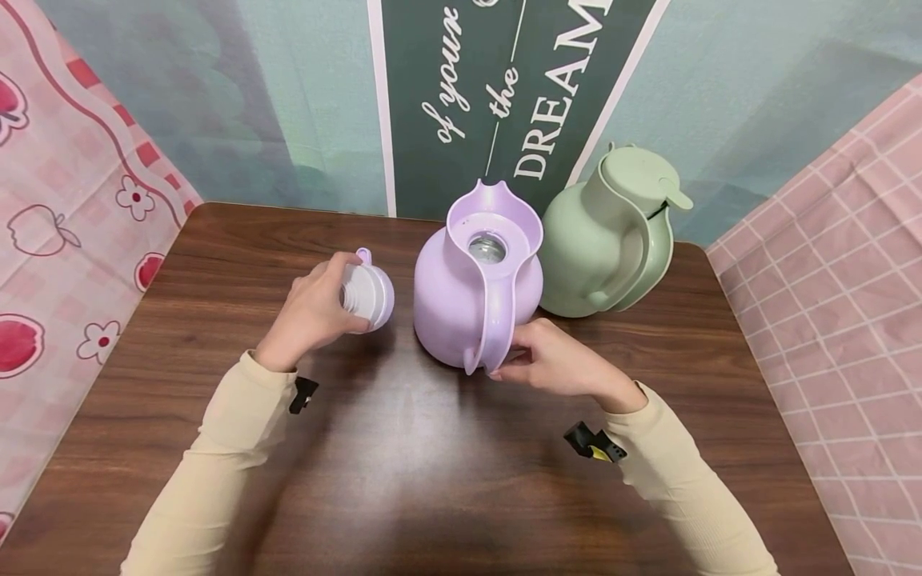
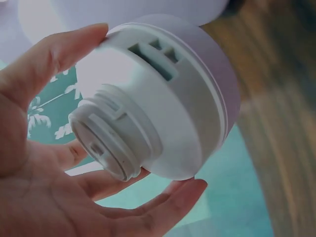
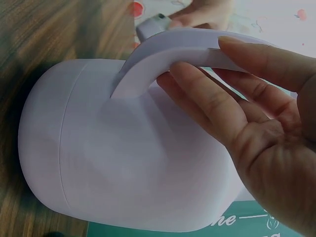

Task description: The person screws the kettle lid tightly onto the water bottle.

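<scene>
A lilac thermos jug stands upright on the table with its mouth uncovered, showing the shiny liner inside. My right hand holds the jug's curved handle, thumb on one side and fingers on the other. To the left, my left hand grips the jug's lid between thumb and fingers, above the table and apart from the jug. In the left wrist view, the lid's white threaded plug points toward the palm, with slots along its white side and a lilac top.
A pale green thermos jug with its lid on stands just right of the lilac one. The brown wooden table ends at a back wall with a dark green lettered panel. Patterned pink cloths hang at both sides.
</scene>
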### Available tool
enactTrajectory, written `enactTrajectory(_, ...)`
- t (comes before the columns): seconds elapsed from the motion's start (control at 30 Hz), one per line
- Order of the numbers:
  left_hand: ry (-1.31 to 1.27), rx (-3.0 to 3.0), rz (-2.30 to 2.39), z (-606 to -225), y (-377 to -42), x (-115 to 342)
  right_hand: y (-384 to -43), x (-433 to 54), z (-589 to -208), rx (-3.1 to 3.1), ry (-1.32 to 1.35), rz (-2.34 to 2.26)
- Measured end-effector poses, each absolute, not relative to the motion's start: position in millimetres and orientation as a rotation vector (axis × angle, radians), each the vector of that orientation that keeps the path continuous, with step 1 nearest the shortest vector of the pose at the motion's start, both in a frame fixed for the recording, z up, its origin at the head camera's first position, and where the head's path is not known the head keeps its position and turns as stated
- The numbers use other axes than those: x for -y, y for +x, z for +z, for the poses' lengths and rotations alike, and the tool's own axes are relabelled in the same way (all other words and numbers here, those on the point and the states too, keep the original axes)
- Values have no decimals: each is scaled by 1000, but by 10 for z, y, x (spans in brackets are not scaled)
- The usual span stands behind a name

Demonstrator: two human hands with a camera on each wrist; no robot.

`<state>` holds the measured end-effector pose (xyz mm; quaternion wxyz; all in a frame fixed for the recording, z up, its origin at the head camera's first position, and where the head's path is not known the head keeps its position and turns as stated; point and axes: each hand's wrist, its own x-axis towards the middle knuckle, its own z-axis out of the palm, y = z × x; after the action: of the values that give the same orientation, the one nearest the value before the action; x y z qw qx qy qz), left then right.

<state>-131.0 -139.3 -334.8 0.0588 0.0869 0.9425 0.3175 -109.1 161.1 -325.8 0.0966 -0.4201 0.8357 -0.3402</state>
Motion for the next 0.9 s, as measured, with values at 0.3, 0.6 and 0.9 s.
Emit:
enactTrajectory(0.3,275,-2871,1030,-3005,-1312,1353,-1085,-1612,-3254,-2461,-1221,-1008)
enactTrajectory(0.6,275,-2888,1079,-2767,-1288,1318,-1088,-1611,-3247,-2456,-1220,-994)
enactTrajectory(0.9,320,-2953,1168,-2561,-1290,1243,-1090,-1623,-3255,-2464,-1227,-991)
